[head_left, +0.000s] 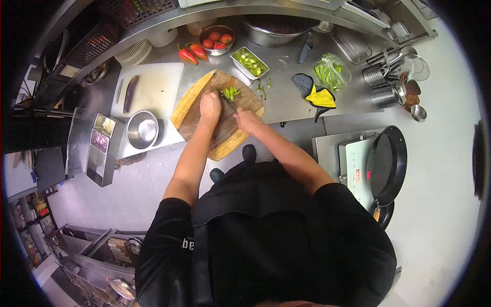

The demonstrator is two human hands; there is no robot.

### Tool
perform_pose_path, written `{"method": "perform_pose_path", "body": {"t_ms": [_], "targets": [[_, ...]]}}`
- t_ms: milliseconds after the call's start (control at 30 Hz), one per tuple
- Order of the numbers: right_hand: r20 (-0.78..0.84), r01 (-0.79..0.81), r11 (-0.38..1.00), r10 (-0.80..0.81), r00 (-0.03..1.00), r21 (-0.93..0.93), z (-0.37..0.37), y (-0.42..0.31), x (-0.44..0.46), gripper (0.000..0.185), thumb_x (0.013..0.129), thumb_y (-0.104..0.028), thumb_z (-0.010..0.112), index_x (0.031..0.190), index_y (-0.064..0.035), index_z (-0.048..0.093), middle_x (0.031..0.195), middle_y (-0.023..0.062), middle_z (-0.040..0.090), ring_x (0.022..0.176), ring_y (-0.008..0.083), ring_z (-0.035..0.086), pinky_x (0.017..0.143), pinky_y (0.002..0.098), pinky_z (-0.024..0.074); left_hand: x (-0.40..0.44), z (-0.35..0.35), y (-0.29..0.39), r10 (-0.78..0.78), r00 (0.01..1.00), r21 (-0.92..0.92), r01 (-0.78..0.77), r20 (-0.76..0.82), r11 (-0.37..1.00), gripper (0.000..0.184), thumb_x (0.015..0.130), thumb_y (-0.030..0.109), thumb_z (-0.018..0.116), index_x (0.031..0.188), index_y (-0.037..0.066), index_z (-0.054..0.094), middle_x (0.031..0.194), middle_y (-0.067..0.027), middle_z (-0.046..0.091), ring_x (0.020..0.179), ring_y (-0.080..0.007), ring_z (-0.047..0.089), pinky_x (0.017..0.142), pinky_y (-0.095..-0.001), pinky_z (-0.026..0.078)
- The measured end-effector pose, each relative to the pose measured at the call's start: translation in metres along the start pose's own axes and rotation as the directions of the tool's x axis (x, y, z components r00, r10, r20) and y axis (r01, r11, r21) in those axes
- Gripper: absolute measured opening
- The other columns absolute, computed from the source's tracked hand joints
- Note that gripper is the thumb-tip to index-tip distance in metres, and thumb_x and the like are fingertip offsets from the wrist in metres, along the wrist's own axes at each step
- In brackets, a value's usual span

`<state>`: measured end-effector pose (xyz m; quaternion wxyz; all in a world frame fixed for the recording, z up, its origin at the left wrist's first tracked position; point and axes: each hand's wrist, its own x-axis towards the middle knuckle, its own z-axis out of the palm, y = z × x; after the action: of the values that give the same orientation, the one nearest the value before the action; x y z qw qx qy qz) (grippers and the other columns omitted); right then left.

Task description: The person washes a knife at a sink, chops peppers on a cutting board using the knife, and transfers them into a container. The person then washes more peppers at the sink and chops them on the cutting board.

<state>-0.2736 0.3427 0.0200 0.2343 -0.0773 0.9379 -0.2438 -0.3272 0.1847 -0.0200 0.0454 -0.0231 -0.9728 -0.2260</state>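
My right hand point(247, 121) grips a knife point(229, 104) over a wooden cutting board point(229, 146), its dark blade angled toward the far left. Just left of the blade, my left hand point(210, 106) is closed with its fingers curled down at the board; what they hold is hidden. Beyond the blade lies a small heap of cut green pepper pieces point(231, 93). A rectangular metal container point(259, 75) with chopped green pieces stands past the board's far edge. Some green stems point(262, 89) are scattered on the counter beside it.
Left is a white cutting board point(162, 84) with an eggplant point(131, 94), near a steel bowl point(142, 130). Red peppers point(187, 55) and a bowl of tomatoes point(218, 37) sit behind. Rightward are a cloth point(321, 97), bagged green peppers point(331, 71) and a pan point(388, 163).
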Motion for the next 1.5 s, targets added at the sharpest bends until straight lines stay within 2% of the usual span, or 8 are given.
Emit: {"method": "perform_pose_path", "body": {"t_ms": [433, 500, 600, 767, 900, 1167, 1367, 1500], "targets": [[0.1, 0.026, 0.992, -0.039, 0.994, 0.127, -0.016, 0.046, -0.014, 0.033, 0.094, -0.031, 0.04, 0.107, -0.0001, 0.045, 0.093, 0.03, 0.059, 0.083, 0.0465, 0.059, 0.072, 0.0529, 0.046, -0.002, -0.02, 0.063, 0.122, 0.987, -0.053, -0.128, -0.106, 0.99, 0.018, 0.077, 0.004, 0.048, 0.086, 0.0, 0.063, 0.085, -0.023, 0.062, 0.083, -0.0374, 0.061, 0.075, -0.044, 0.05], [0.063, 0.035, 0.995, -0.04, 0.997, 0.088, -0.016, 0.043, -0.012, 0.031, 0.093, -0.027, 0.04, 0.106, -0.0005, 0.049, 0.097, 0.0301, 0.059, 0.088, 0.0454, 0.059, 0.075, 0.053, 0.046, 0.01, -0.014, 0.102, 0.112, 0.972, 0.034, -0.122, 0.208, 0.992, 0.017, 0.074, 0.003, 0.049, 0.074, 0.0, 0.065, 0.076, -0.0229, 0.063, 0.069, -0.0372, 0.064, 0.065, -0.0443, 0.053], [0.15, -0.017, 0.996, 0.004, 0.989, 0.088, -0.01, 0.047, -0.003, 0.033, 0.087, -0.013, 0.036, 0.111, -0.0016, 0.056, 0.109, 0.0266, 0.057, 0.1, 0.0414, 0.056, 0.083, 0.0499, 0.0456, 0.03, 0.05, 0.114, 0.184, 0.947, -0.042, -0.179, 0.264, 0.983, 0.021, 0.078, 0.005, 0.046, 0.078, -0.004, 0.065, 0.081, -0.029, 0.062, 0.071, -0.0391, 0.063, 0.069, -0.0459, 0.052], [0.223, -0.039, 0.999, 0.033, 0.974, 0.022, -0.032, 0.043, -0.004, 0.03, 0.092, -0.024, 0.039, 0.111, -0.0011, 0.046, 0.099, 0.0295, 0.059, 0.095, 0.0443, 0.057, 0.08, 0.0506, 0.0451, 0.064, -0.048, 0.125, 0.06, 0.998, -0.282, -0.063, -0.021, 0.957, 0.009, 0.073, 0.018, 0.067, 0.078, 0.012, 0.071, 0.073, -0.0116, 0.066, 0.066, -0.0277, 0.064, 0.059, -0.0375, 0.05], [0.238, 0.02, 0.997, -0.037, 0.971, 0.072, -0.034, 0.048, -0.005, 0.03, 0.093, -0.028, 0.041, 0.106, -0.0002, 0.042, 0.091, 0.0297, 0.06, 0.09, 0.0453, 0.058, 0.078, 0.0521, 0.0448, 0.153, -0.048, 0.042, 0.081, 0.904, -0.215, -0.186, -0.419, 0.959, 0.021, 0.076, 0.0, 0.055, 0.093, 0.002, 0.067, 0.084, -0.0213, 0.064, 0.076, -0.0325, 0.064, 0.067, -0.0401, 0.05], [0.15, 0.07, 0.995, -0.081, 0.985, 0.076, -0.013, 0.061, 0.002, 0.029, 0.094, -0.027, 0.04, 0.1, 0.0008, 0.045, 0.082, 0.0281, 0.061, 0.081, 0.0438, 0.06, 0.07, 0.054, 0.0458, 0.258, 0.016, 0.016, -0.003, 0.953, 0.397, -0.123, 0.303, 0.91, 0.037, 0.074, 0.017, 0.054, 0.102, -0.008, 0.055, 0.104, -0.0249, 0.06, 0.096, -0.0332, 0.061, 0.083, -0.0398, 0.05], [0.143, 0.07, 0.994, -0.082, 0.986, 0.088, -0.017, 0.058, 0.0, 0.029, 0.094, -0.027, 0.04, 0.101, 0.0014, 0.044, 0.082, 0.0299, 0.06, 0.081, 0.0457, 0.059, 0.072, 0.0533, 0.0453, 0.264, 0.026, -0.009, 0.134, 0.981, 0.374, -0.177, 0.138, 0.91, 0.018, 0.077, 0.011, 0.053, 0.085, 0.0, 0.064, 0.089, -0.0234, 0.064, 0.086, -0.0338, 0.063, 0.075, -0.0422, 0.051], [0.144, 0.065, 0.992, -0.08, 0.986, 0.106, -0.017, 0.057, -0.001, 0.029, 0.094, -0.026, 0.04, 0.103, 0.0013, 0.045, 0.084, 0.0292, 0.06, 0.082, 0.0456, 0.059, 0.073, 0.0522, 0.0452, 0.19, -0.048, 0.019, 0.166, 0.886, -0.093, -0.227, -0.433, 0.969, 0.008, 0.078, 0.01, 0.063, 0.081, 0.006, 0.068, 0.074, -0.0155, 0.064, 0.073, -0.0279, 0.064, 0.067, -0.0375, 0.05]]}}
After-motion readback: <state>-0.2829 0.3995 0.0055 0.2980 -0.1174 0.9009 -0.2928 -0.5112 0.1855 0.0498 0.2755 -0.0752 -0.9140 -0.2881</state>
